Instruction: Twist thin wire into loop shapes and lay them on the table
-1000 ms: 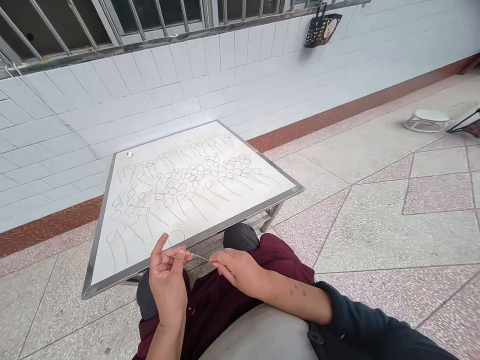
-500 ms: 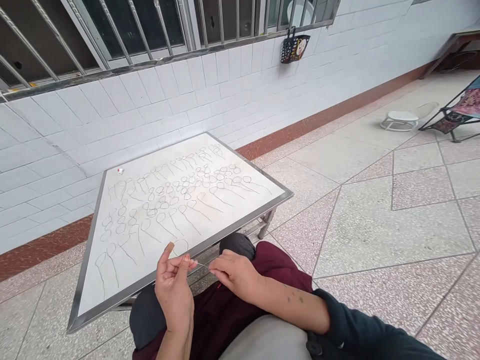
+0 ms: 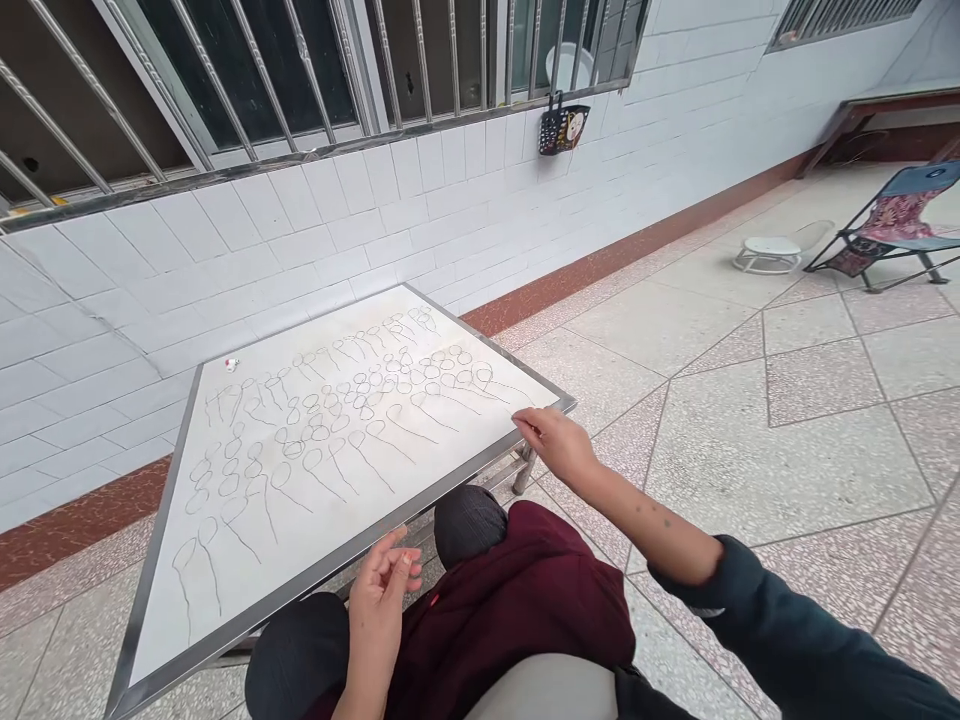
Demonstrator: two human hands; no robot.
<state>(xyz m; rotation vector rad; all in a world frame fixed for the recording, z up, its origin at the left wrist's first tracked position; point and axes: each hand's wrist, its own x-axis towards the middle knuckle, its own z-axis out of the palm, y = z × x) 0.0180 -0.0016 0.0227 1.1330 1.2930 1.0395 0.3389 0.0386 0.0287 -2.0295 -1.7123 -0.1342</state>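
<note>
At 4 o'clock, right hand (image 3: 559, 440) by table (image 3: 330, 525) rim, fingertips pinched narrow; can't tell if gripping wire. At 7 o'clock, left hand (image 3: 379, 590), fingers loosely curled, index and thumb slightly apart. Looped wires (image 3: 352, 410) in rows on tabletop, mostly 8–9 o'clock.
</note>
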